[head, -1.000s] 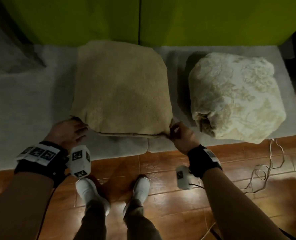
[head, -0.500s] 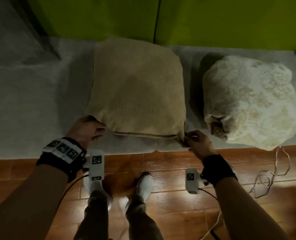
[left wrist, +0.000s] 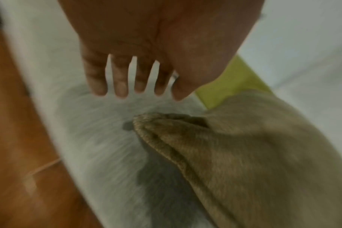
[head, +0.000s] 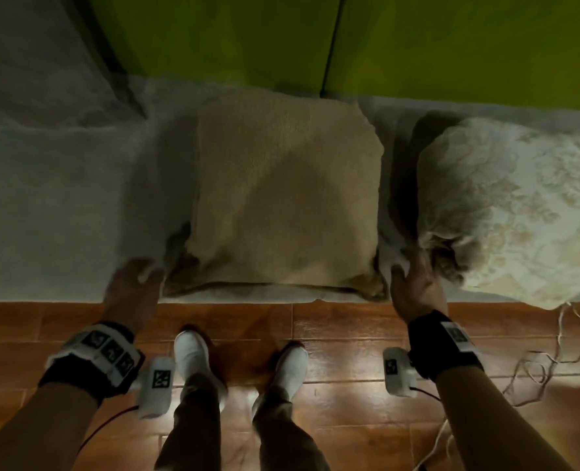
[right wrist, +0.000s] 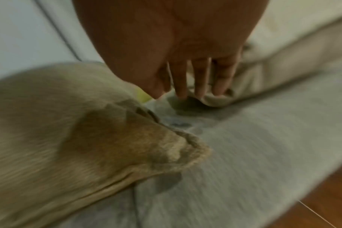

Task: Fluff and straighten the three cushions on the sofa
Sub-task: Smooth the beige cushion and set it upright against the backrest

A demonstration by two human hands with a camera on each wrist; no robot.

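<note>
presently, item one: tan cushion [head: 285, 202], lying flat on the grey sofa seat [head: 60, 198], roughly square, its near seam running left to right along the seat's front edge, its far edge close under the green backrest [head: 213, 39].

item two: patterned cushion [head: 509, 212], cream, bunched and lumpy, set just to the right of the tan one with a narrow strip of seat between; its near right part overhangs the front edge above the wooden floor [head: 332, 334].

item three: third cushion, not identified by us in these views; a grey bulk at the far left is too dim to name.

item four: left hand [head: 134, 287], our grip there spread, fingers straight and apart, holding nothing, hovering over bare seat just left of the tan cushion's near left corner [left wrist: 144, 123], not touching it.

item five: right hand [head: 414, 287], in the gap between the two cushions, fingers straight and pointing down; in the right wrist view the fingertips [right wrist: 221, 89] meet a fold of the patterned cushion's near left corner, though we cannot tell whether they pinch it. the tan cushion's near right corner [right wrist: 187, 149] lies free beside it.

judgement: the patterned cushion lies right of both hands, the right hand much nearer. open room: wide seat to the left; little to the right, where a loose cord [head: 560, 355] trails on the floor.
</note>
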